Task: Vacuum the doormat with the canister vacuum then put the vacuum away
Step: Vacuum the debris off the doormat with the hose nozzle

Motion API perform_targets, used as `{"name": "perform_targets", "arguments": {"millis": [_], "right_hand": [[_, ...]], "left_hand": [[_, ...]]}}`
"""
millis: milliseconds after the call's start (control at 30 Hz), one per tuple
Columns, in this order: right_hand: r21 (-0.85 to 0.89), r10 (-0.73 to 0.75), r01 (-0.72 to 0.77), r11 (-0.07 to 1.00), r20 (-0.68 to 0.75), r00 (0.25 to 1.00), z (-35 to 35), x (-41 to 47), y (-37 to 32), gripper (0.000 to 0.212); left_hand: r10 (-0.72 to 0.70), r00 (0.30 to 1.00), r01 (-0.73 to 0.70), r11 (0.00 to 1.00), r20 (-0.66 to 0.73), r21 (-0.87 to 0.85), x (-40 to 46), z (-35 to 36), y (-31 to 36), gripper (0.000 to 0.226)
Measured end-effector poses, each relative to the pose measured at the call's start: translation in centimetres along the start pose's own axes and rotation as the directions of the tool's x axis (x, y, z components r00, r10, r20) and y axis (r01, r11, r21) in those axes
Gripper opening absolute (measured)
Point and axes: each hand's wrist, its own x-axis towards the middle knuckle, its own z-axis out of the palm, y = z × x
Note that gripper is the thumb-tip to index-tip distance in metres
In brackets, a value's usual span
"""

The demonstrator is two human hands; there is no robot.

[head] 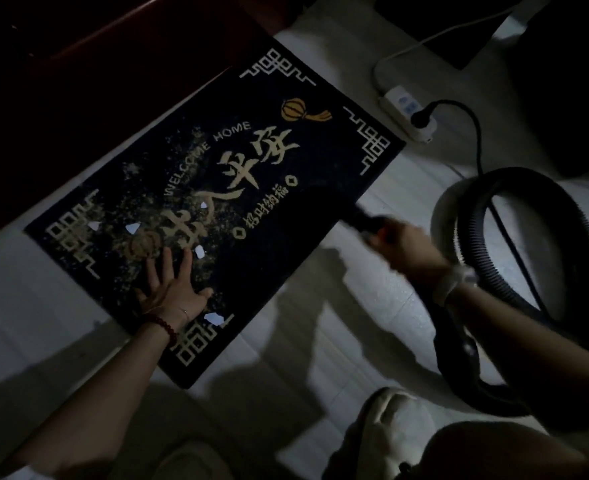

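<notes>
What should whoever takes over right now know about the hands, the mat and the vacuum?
Left hand: flat, fingers spread, pressing the dark doormat with gold lettering near its edge.
Right hand: blurred, grips the black vacuum nozzle at the mat's side edge.
Black ribbed hose loops on the floor; its plug sits in the white power strip.
Left: white scraps and speckled dirt remain; then stow the vacuum.

**Blurred, dark, cut off**

Right hand (395,242) motion-blurred; we can't read its grip on the dark nozzle (362,221). Nozzle tip lost against the dark mat (286,244). Hose (525,188) loop runs off the right edge. Top-left furniture (78,64) too dark to identify. Cord (473,126) partly hidden behind the hose.
</notes>
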Motion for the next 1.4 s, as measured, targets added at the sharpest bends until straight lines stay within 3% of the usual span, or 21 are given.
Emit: {"name": "perform_targets", "arguments": {"millis": [100, 200, 267, 367, 500, 700, 867, 933, 1033, 1133, 1300, 1400], "right_hand": [[0.101, 0.180, -0.168, 0.981, -0.123, 0.976, -3.0, 3.2, 1.9, 0.035], [0.065, 0.186, -0.176, 0.982, -0.192, 0.964, -2.6, 4.9, 1.6, 0.038], [0.051, 0.187, -0.180, 0.982, -0.258, 0.948, -1.8, 5.0, 1.1, 0.039], [0.033, 0.111, -0.106, 0.994, -0.310, 0.944, -1.2, 3.8, 1.3, 0.050], [-0.163, -0.069, 0.025, 0.986, -0.269, 0.961, -0.2, -0.5, 3.0, 0.067], [-0.135, -0.067, 0.023, 0.991, -0.328, 0.942, 0.9, -3.2, 5.3, 0.064], [-0.010, 0.171, -0.200, 0.980, -0.473, 0.864, -2.1, 3.0, 3.8, 0.050], [-0.010, 0.160, -0.181, 0.983, -0.417, 0.895, -2.0, 3.1, 2.7, 0.047], [-0.061, -0.004, -0.008, 0.998, -0.191, 0.982, 1.2, -1.1, 0.6, 0.047], [-0.099, -0.154, 0.156, 0.983, 0.029, 0.988, 3.5, -5.2, -1.0, 0.051], [-0.084, -0.128, 0.119, 0.989, -0.102, 0.986, 1.8, -3.6, -2.4, 0.043], [-0.099, -0.111, 0.097, 0.990, -0.157, 0.981, 1.7, -2.7, -3.9, 0.038]], "left_hand": [[0.069, 0.996, -0.063, 0.994, -0.060, 0.084, -0.1, -0.5, 0.9, 0.081], [0.231, 0.973, -0.225, 0.964, -0.026, 0.140, 0.4, -1.0, 2.8, 0.076], [0.243, 0.969, -0.245, 0.963, 0.038, 0.113, 0.6, -0.8, 4.1, 0.073], [0.210, 0.977, -0.214, 0.969, 0.045, 0.126, 1.0, -0.2, 4.9, 0.080], [0.196, 0.981, -0.196, 0.974, 0.013, 0.116, 1.0, 0.2, 4.9, 0.080], [0.214, 0.976, -0.209, 0.969, -0.028, 0.132, 1.2, 1.0, 4.9, 0.078], [0.219, 0.976, -0.218, 0.971, -0.005, 0.103, 1.9, 0.3, 5.7, 0.078], [0.217, 0.976, -0.216, 0.970, 0.005, 0.115, 2.0, 0.2, 5.5, 0.078], [0.222, 0.975, -0.222, 0.969, 0.008, 0.109, 1.9, 0.5, 4.9, 0.079], [0.222, 0.975, -0.221, 0.970, 0.001, 0.101, 1.6, 0.6, 4.5, 0.079], [0.246, 0.969, -0.247, 0.968, 0.013, 0.053, 1.4, 0.0, 4.5, 0.078], [0.275, 0.955, -0.281, 0.959, -0.114, -0.045, 0.7, -0.7, 2.7, 0.074]]}}
